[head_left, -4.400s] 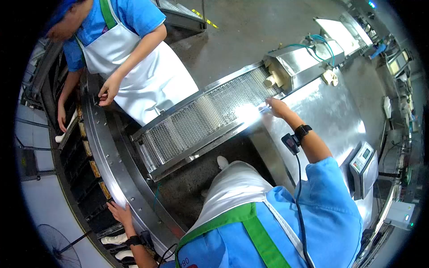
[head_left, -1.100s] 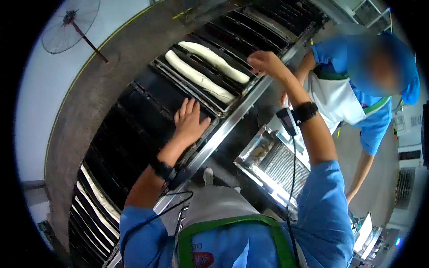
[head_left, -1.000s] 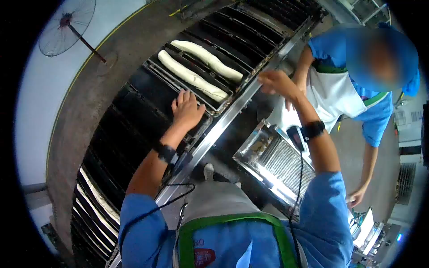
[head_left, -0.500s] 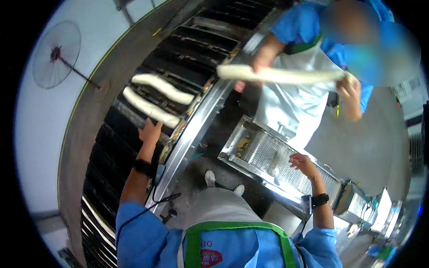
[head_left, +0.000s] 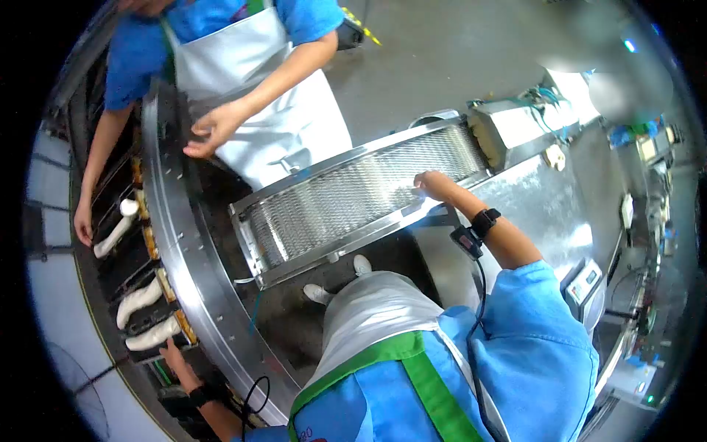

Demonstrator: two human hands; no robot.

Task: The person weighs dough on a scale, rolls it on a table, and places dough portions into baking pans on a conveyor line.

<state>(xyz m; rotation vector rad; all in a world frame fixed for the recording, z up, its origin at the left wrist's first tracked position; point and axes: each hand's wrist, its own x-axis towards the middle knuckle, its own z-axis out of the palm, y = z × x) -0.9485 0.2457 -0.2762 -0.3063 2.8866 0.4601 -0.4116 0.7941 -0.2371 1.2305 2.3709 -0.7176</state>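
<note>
My left hand [head_left: 175,359] is at the lower left, its fingers stretched out at the lower edge of a pale dough strip [head_left: 153,335]; whether they touch it I cannot tell. A second dough strip [head_left: 140,303] lies just above, and a third dough strip [head_left: 114,232] sits farther up beside a co-worker's hand [head_left: 84,227]. All three lie across the dark slots of the conveyor [head_left: 118,276]. My right hand [head_left: 437,186] hovers at the near side of the metal mesh belt [head_left: 346,195], fingers loosely bent and apart, nothing visible in them.
A metal rail [head_left: 184,258] runs along the conveyor's side. Across the mesh belt stands a co-worker in a white apron [head_left: 243,66], the other hand [head_left: 217,127] held over the rail. A steel table [head_left: 508,221] and a scale [head_left: 584,285] are at the right.
My view has swung right. The co-worker no longer holds the long dough strip up; a third strip now lies on the conveyor. My right hand is over the belt's right half.
</note>
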